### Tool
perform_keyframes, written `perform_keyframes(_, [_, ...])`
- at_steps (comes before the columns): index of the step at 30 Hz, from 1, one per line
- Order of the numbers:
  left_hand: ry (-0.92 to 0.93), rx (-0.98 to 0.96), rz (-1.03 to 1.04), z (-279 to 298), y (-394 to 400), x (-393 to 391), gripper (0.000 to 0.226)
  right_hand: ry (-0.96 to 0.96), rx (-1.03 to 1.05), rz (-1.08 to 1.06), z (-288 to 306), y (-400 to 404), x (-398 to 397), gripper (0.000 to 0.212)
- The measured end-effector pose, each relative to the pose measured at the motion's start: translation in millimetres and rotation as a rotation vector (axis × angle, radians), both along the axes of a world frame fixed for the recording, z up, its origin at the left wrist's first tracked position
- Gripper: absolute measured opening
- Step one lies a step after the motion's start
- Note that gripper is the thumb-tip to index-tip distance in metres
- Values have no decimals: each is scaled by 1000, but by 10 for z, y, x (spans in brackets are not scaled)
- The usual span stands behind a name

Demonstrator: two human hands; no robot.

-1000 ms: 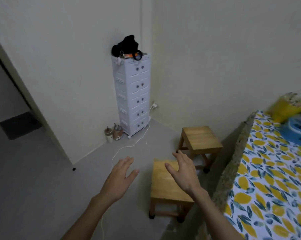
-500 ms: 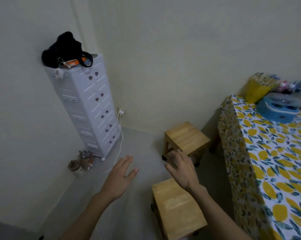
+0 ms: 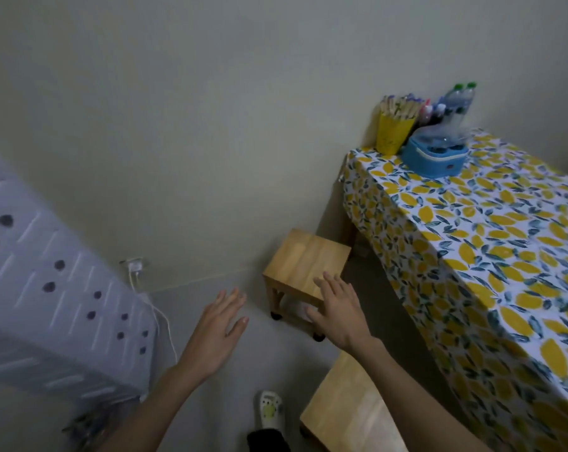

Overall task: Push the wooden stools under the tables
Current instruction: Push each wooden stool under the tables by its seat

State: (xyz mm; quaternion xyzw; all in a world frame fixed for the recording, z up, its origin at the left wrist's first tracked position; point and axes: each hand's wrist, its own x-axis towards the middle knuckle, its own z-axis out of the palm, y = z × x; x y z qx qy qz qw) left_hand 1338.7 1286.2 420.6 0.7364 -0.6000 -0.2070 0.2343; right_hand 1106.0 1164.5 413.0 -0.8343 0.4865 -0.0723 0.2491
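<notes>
Two wooden stools stand on the grey floor beside a table (image 3: 416, 203) covered in a lemon-print cloth. The far stool (image 3: 304, 261) sits near the wall, just left of the table's corner, outside the table. The near stool (image 3: 351, 409) is at the bottom of the view, partly hidden by my right forearm. My right hand (image 3: 339, 313) hovers open in front of the far stool's near edge, fingers spread. My left hand (image 3: 219, 324) is open over the bare floor to the left of that stool. Neither hand holds anything.
A white plastic drawer tower (image 3: 51, 308) stands close on the left, with a white cable (image 3: 165, 324) running from a wall socket (image 3: 134, 265). On the table's far end are a yellow cup of sticks (image 3: 393, 132), a blue container (image 3: 434, 156) and bottles. My slippered foot (image 3: 269, 409) is below.
The view has swung right and moved closer: the drawer tower slid to the left edge, the far stool now lies just ahead of my right hand, the near stool dropped to the bottom.
</notes>
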Motion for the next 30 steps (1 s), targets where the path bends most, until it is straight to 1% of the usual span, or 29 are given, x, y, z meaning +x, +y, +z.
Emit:
perform_keyframes(4, [0,89,-121,-343,-776,407,54,-8,40,-130,-366,-635,279,62])
perform_keyframes(5, [-1,108,-157,-427,-945,493,57,2,58,-155,-468,-784,352,62])
perform_keyframes(8, [-33,150,-241,-724,-1462,800,93,24,124,-219,-805,-1161,587,61])
perform_keyframes(9, [-66,168,-276,-848,-1627,894,98,26,140,-242,-936,-1255,659,61])
perform_keyframes(11, [-118,202,-340,-1137,-1943,1051,100,32,164,-294,-1255,-1416,792,59])
perform_keyframes(13, [-116,226,-366,-1511,-2281,1178,97,29,205,-369,-1639,-1560,936,58])
perform_keyframes(16, [-108,231,-408,-2214,-2738,1294,78,33,261,-483,-2299,-1716,1134,58])
perform_keyframes(17, [-101,250,-434,-2467,-2860,1325,75,31,270,-525,-2521,-1737,1197,58])
perform_keyframes(20, [-89,270,-508,-3258,-3223,1434,75,6,273,-650,-3182,-1819,1392,60])
perform_keyframes(23, [-101,278,-569,-3901,-3578,1535,78,22,217,-746,-3760,-1971,1617,63])
perform_keyframes(25, [-108,270,-596,-4198,-3818,1585,76,39,151,-784,-4058,-2111,1791,69])
perform_keyframes(28, [-140,223,-607,-4463,-4158,1622,67,56,36,-874,-4378,-2338,2029,68])
perform_keyframes(30, [-164,192,-615,-4583,-4358,1618,60,73,4,-946,-4540,-2470,2123,68])
